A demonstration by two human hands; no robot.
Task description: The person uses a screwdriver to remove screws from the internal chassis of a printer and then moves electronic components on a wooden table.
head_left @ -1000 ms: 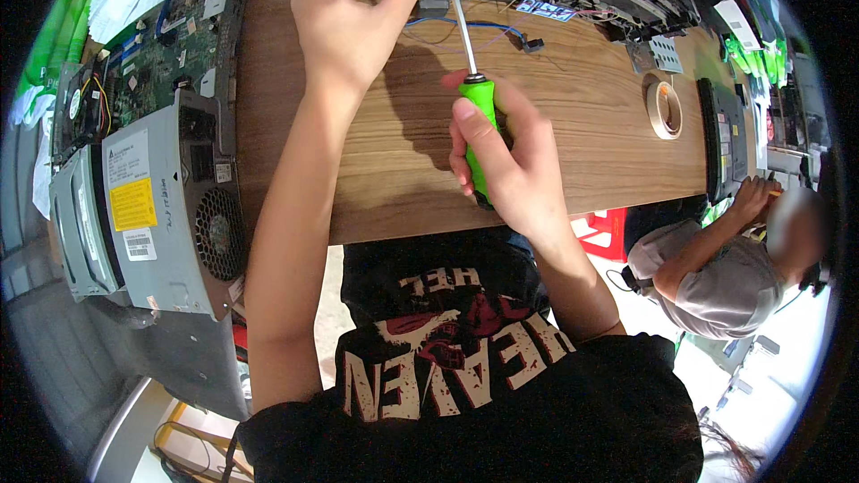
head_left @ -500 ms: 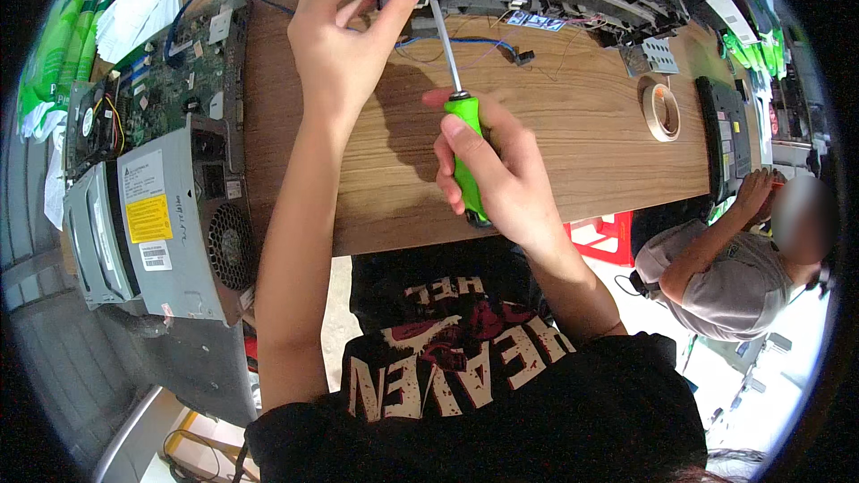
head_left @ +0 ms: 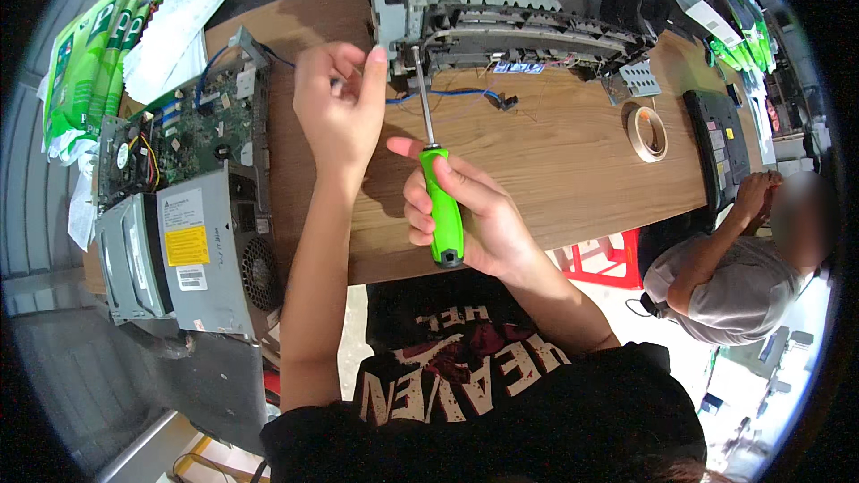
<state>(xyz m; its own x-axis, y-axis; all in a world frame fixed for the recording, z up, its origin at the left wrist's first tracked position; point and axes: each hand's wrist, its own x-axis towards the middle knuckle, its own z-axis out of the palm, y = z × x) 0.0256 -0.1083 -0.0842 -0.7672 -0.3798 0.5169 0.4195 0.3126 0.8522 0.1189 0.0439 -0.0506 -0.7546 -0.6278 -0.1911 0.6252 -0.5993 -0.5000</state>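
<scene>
My right hand (head_left: 470,215) is wrapped around the green handle of a screwdriver (head_left: 446,215), its index finger stretched out beside the top of the handle. The metal shaft points away from me, and its tip meets the lower left corner of an opened machine (head_left: 537,22) with a grey frame and black slotted rails, which looks like a printer. Just left of that corner is my left hand (head_left: 342,116), thumb raised and fingers loosely bent, apart from the thumb. No held object can be made out in it.
At left, an opened computer case (head_left: 210,259) shows a green circuit board (head_left: 228,121). Green packets (head_left: 85,80) lie behind it. A blue cable (head_left: 470,92) runs below the machine. Tape (head_left: 647,134) and a black laptop-like device (head_left: 716,143) lie right, near another person (head_left: 725,277).
My left hand has come away from the machine's corner, its thumb parting from the spot by the screwdriver tip. The view has shifted, so the machine appears lower. The screwdriver stays at the corner.
</scene>
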